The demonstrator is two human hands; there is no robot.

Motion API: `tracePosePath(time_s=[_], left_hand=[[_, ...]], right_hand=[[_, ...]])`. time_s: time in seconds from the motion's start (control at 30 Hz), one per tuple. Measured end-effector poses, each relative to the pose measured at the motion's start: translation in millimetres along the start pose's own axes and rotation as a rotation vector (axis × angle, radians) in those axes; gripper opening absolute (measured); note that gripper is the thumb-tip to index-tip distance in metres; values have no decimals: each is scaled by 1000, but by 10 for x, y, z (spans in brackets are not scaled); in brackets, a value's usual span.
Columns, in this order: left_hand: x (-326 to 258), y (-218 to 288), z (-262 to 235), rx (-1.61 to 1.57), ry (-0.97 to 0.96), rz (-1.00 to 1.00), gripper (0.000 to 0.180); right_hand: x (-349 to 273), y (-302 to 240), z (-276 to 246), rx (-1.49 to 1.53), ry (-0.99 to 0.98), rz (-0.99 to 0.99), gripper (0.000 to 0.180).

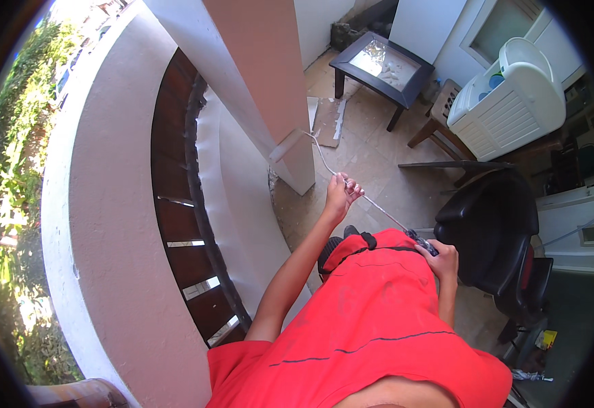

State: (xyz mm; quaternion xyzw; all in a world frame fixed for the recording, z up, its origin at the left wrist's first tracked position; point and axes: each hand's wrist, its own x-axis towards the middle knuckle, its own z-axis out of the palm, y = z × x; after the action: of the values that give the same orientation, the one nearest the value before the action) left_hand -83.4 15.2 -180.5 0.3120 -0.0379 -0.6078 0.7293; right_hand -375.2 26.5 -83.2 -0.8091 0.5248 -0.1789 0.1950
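Observation:
A thin whitish cord [385,212] runs from the pillar [263,75] down toward my waist. At its far end it is tied or looped at the pillar's edge, where a pale band crosses the pillar's face. My left hand [342,197] is raised ahead of me, its fingers closed around the cord partway along. Close to my right hip, my right hand [441,260] is closed on a dark, shiny bundle [421,243] where the cord ends. What exactly the bundle is cannot be made out. Between my hands the cord looks taut.
A low dark table [382,68] with a glass top stands ahead. To the right are a white plastic basket [515,102] on a wooden chair [440,115] and a black armchair [491,228]. A curved parapet wall [120,170] with brown slats runs along my left. Flat boards [329,122] lie beyond the pillar.

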Motion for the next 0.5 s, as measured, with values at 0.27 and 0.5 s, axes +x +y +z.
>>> tracePosePath(time_s=[0.27,0.5], left_hand=[[19,232,498,167,-105,109,23],[35,1008,1470,293,-447,309,22]], right_hand=[[64,74,-6,103,-5,41,22],[317,-182,43,310,155,-108,16]])
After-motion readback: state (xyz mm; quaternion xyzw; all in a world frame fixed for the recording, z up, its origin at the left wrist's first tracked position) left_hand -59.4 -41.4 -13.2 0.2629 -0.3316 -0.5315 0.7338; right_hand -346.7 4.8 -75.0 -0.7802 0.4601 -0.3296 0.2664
